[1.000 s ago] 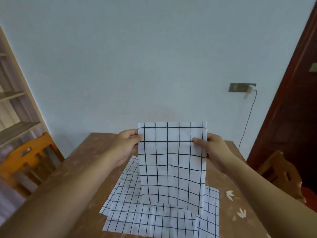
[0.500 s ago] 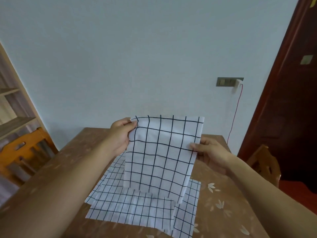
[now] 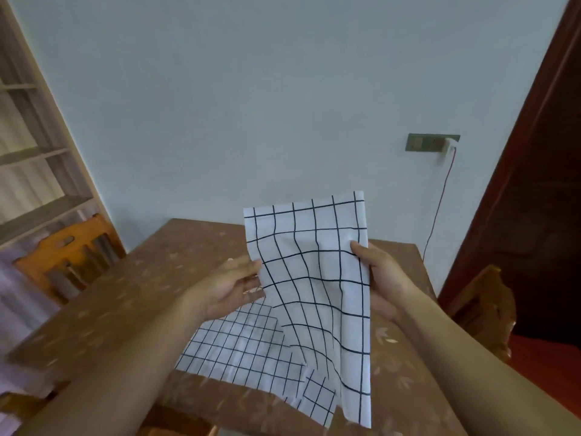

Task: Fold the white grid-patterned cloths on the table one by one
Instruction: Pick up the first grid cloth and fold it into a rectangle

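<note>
A white cloth with a large black grid [image 3: 314,278] hangs in the air over the table, folded and slightly twisted, its lower end trailing toward the near edge. My left hand [image 3: 232,287] pinches its left edge between thumb and fingers, partway down. On the other side, my right hand [image 3: 380,275] grips the right edge, thumb in front and fingers hidden behind the fabric. Underneath, more white cloths with a finer grid [image 3: 239,347] lie flat and overlapping on the brown table [image 3: 141,294].
An orange wooden chair [image 3: 69,256] stands at the table's left side, with a shelf unit [image 3: 34,171] behind it. Another wooden chair [image 3: 484,309] sits on the right near a dark red door [image 3: 534,184]. A wall socket with a red cable [image 3: 434,143] lies beyond the table.
Both hands have slid down from the cloth's top corners to its side edges. The cloth has tilted and swung right, and its top now stands free above the hands.
</note>
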